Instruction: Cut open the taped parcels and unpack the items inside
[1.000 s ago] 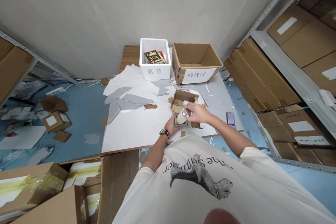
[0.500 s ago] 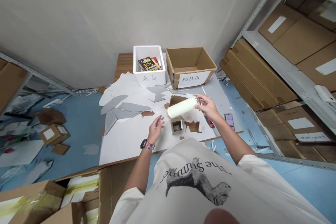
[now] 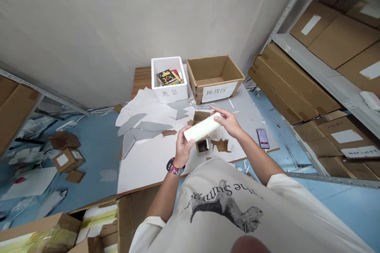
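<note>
A pale cream cylindrical bottle is held tilted above the table, its right end higher than its left. My left hand is closed around its lower left end. The fingers and thumb of my right hand grip the upper right end, covering most of it. Just below the bottle, a small open box stands on the table. Torn brown cardboard lies right of that box, and another brown cardboard piece is partly hidden behind the bottle.
A white foam box with books and a brown carton stand at the table's back. Grey torn sheets lie left on the white tabletop. A phone lies right. Shelving holds cartons.
My left hand has moved up and right and taken hold of the bottle's lower end. My right hand's grip has shifted, covering the metal end seen before.
</note>
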`<state>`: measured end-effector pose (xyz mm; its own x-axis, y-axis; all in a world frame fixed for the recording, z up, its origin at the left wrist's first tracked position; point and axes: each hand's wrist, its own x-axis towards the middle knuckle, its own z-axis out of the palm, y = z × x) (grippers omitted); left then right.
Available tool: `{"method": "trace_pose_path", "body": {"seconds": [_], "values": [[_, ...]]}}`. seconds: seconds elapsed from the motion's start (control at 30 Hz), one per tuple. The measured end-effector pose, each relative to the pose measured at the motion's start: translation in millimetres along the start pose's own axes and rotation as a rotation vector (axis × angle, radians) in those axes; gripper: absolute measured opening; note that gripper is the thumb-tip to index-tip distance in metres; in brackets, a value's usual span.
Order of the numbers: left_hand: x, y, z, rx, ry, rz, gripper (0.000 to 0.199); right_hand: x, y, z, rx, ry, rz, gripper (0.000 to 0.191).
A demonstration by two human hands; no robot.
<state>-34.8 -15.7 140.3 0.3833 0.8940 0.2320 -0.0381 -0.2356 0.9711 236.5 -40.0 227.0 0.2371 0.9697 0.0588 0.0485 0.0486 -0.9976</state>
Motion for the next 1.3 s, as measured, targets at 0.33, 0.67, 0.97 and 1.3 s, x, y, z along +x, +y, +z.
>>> {"method": "trace_pose_path", "body": {"seconds": [0.33,0.67,0.97,1.3], "values": [[-8.1,19.4,14.9,-0.432,0.054,-0.197,0.082,10.9,-8.1,2.8,-0.085,0.047,0.071,0.072],[-9.5,33.7,18.4,-0.721,0.075,-0.4,0.067,-8.1,-23.0,2.2,0.08,-0.072,-0.037,0.073],[-20.8,25.3,30.2,-0.202,0.08,0.037,0.08,-26.1,-34.3,-16.5,0.16,0.005,0.145,0.071],[-26.9,35.0,46.5,-0.163,0.023,0.038,0.084,-23.6,-24.0,-31.0,-0.006,0.036,0.075,0.057]]}}
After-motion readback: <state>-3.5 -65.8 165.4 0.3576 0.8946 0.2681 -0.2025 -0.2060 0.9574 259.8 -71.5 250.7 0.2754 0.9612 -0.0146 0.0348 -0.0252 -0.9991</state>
